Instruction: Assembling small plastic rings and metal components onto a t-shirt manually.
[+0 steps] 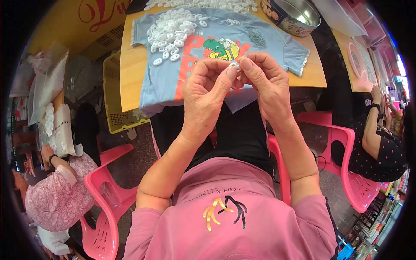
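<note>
My left hand [207, 93] and my right hand [268, 82] meet above the near edge of the table. Thumbs and fingertips of both pinch a small white plastic piece [234, 66]; the fingers hide most of it. Beyond them a light blue T-shirt [167, 82] with a cartoon dinosaur print is spread over the table. On its left part lies a heap of white oval plastic pieces with two holes [171, 32]. A few similar pieces [233, 21] lie apart from it. A small tangle of thin grey metal bits [256, 38], perhaps springs, rests farther right.
More white pieces [208, 5] cover the table's far edge. An open round tin [290, 19] stands at the far right. A yellow crate [116, 112] is on the floor at left. Pink chairs [102, 208] and seated people [60, 190] flank me on both sides.
</note>
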`<state>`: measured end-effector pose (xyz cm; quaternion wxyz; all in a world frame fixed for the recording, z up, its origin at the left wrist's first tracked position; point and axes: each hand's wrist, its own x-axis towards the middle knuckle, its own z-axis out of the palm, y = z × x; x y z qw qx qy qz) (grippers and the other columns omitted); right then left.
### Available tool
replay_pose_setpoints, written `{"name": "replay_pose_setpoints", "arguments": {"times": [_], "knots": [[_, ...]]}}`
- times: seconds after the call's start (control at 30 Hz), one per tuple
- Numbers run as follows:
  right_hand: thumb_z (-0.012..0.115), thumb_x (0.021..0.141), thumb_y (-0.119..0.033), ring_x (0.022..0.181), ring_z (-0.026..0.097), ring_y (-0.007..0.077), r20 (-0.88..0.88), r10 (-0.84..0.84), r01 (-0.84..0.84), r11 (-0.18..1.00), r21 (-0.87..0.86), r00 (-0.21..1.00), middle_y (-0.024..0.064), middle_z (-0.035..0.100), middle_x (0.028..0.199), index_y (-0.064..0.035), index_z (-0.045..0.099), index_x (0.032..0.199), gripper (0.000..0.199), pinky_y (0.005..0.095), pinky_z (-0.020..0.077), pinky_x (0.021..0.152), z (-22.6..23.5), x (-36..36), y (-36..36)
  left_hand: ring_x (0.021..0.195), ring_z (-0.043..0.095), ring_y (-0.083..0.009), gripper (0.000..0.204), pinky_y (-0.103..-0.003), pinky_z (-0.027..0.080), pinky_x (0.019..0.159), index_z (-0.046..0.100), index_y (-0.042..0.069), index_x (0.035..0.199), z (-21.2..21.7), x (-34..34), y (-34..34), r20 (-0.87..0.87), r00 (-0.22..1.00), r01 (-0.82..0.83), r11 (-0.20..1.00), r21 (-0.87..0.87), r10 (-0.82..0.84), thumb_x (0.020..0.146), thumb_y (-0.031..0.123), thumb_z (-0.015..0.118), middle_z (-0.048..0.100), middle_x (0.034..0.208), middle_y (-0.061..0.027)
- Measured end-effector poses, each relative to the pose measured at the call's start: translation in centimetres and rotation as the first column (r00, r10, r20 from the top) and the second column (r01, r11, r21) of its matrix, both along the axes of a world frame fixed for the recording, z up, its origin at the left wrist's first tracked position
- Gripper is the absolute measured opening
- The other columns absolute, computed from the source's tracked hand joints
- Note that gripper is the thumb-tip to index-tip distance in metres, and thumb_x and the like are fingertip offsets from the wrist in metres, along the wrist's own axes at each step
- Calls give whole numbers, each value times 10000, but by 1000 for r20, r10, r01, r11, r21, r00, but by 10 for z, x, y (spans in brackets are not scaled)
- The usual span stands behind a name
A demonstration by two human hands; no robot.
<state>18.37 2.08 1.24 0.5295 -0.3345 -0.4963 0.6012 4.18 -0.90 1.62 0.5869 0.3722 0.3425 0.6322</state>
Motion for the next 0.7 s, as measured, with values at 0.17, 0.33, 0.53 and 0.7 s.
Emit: {"name": "replay_pose_setpoints", "arguments": {"times": [0.17, 0.33, 0.53, 0.7], "knots": [[603, 962, -143, 713, 586, 112, 0, -21, 21, 1000, -1, 1000, 55, 652, 900, -4, 625, 1035, 159, 259, 508, 677, 0, 0, -1, 791, 621, -94, 112, -229, 528, 730, 564, -4, 1006, -2, 2, 0, 0, 1000, -8, 1000, -18, 8, 938, 66, 620, 646, 901, -63], [609, 958, -136, 712, 582, 107, 27, -22, 22, 1000, -1, 999, 50, 650, 903, -3, 624, 1034, 155, 253, 503, 680, 0, 0, -2, 790, 622, -94, 116, -230, 526, 726, 569, -7, 1014, -3, 2, -1, 5, 1000, -4, 1000, -22, 4, 938, 64, 620, 644, 904, -59], [620, 951, -126, 733, 586, 96, 66, -36, 34, 999, 22, 997, 41, 649, 908, -3, 624, 1029, 146, 244, 500, 684, 0, -2, -3, 791, 629, -94, 113, -229, 529, 722, 575, -8, 1012, -3, 3, -2, -40, 999, -36, 998, -42, 34, 941, 68, 618, 643, 920, -60], [610, 960, -138, 776, 595, 86, -26, -72, 72, 997, 5, 997, 33, 647, 915, -14, 612, 1050, 153, 235, 503, 711, -5, -11, -9, 804, 637, -91, 113, -227, 540, 720, 578, -14, 1013, -4, 7, -4, -81, 993, -93, 996, -17, 91, 939, 63, 617, 648, 926, -53]]}}
